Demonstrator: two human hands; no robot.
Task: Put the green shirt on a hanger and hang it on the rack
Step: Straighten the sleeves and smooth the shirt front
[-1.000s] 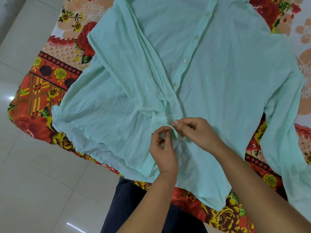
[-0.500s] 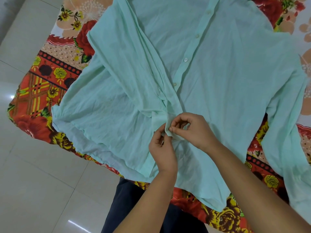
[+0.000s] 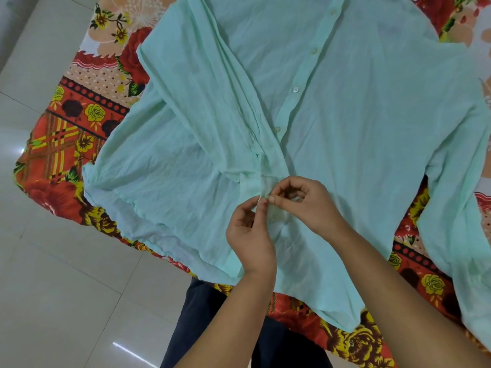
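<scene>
Left hand (image 3: 249, 235) and right hand (image 3: 308, 205) fingers pinch the green shirt (image 3: 358, 123) mid-front; it looks light and floppy, so I'd grab the shoulders, way beyond the fingers.

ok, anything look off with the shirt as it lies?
Yes: one sleeve of the green shirt lies folded diagonally across its front and bunches up at the button strip, right where the left hand and right hand pinch the fabric. No damage visible.
</scene>
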